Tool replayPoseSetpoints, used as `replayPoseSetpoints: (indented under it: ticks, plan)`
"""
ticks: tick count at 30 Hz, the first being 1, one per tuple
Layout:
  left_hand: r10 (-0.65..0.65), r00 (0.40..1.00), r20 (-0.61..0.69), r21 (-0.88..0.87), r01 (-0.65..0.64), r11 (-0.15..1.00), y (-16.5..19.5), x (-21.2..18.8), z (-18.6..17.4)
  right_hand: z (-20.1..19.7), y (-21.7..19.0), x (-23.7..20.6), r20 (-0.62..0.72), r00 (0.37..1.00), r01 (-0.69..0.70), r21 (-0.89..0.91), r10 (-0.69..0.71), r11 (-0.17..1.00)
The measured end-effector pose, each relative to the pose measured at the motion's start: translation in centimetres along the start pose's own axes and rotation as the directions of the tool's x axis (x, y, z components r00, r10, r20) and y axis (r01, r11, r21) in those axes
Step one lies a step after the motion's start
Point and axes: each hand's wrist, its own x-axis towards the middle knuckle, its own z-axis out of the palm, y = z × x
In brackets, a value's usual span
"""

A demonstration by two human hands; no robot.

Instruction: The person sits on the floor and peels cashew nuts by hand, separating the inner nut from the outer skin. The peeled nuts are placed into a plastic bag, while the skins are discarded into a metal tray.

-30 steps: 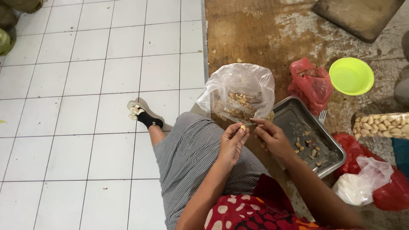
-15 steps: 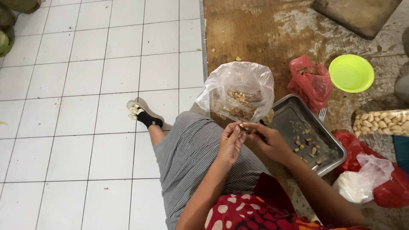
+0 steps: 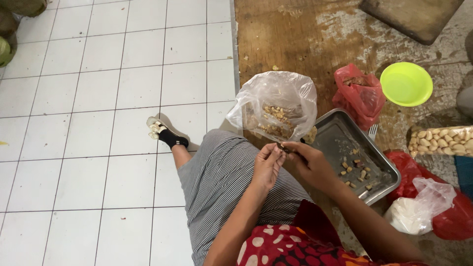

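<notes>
I sit on the floor with my knee in striped shorts under my hands. My left hand (image 3: 267, 166) and my right hand (image 3: 308, 162) meet fingertip to fingertip over the knee and pinch a small dark nut (image 3: 283, 147) between them. Just beyond the fingers stands an open clear plastic bag (image 3: 276, 106) with brown shell scraps inside. To the right of my right hand lies a metal tray (image 3: 340, 138) with several small nut pieces scattered in it.
A red plastic bag (image 3: 359, 93) and a lime green bowl (image 3: 406, 83) sit beyond the tray. A clear packet of pale nuts (image 3: 441, 140) lies at the right edge, above a white bag (image 3: 419, 207) and another red bag (image 3: 456, 221). White floor tiles (image 3: 98, 98) spread left.
My hands have shifted slightly up toward the clear bag while still working the small nut between the fingers. Nothing else has moved.
</notes>
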Motion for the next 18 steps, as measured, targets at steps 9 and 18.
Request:
replayPoseSetpoints:
  ticks: [9,18]
  plan:
    - [-0.021,1.0,-0.015,0.018,0.021,1.0,0.0,-0.3,0.4,-0.2,6.0,3.1,-0.045,0.998,-0.035,0.088,0.039,0.995]
    - [-0.035,0.999,0.007,0.017,0.035,0.999,0.8,0.2,1.2,-0.3,9.8,11.7,-0.077,0.991,-0.119,-0.069,0.114,0.99]
